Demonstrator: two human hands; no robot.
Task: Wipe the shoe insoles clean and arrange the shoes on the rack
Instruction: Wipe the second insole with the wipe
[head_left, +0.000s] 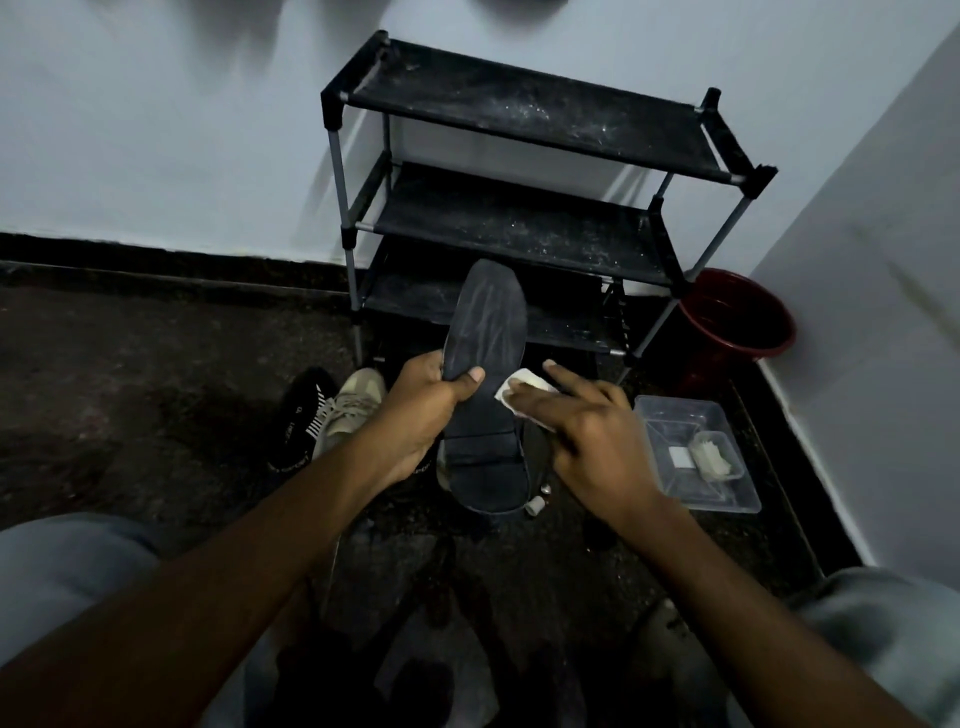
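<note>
The left hand (421, 410) grips a black sandal (488, 317) around its middle, the fingers curled under the sole and the thumb lying across the top. It holds the sandal in the air with the toe end pointing away from the person and the strap end nearer the wrists. Pale streaks show on the footbed beyond the thumb. The right hand (587, 421) is just beside the left one, at the sandal's right edge. It holds a white cloth (527, 382) under its thumb against that edge, with the forefinger stretched out and the other fingers fanned and bent. Beyond both hands stands a black three-shelf shoe rack (519, 223) against the wall, its shelves dusty. A red bucket (737, 312) sits on the floor (130, 389) beyond the right hand, beside the rack. Just right of the right hand is a clear plastic tub (727, 499) with a smaller clear box (714, 454) inside it. To the left of the left hand a beige sneaker (353, 405) and a black sneaker (298, 421) lie side by side on the floor, touching each other.
</note>
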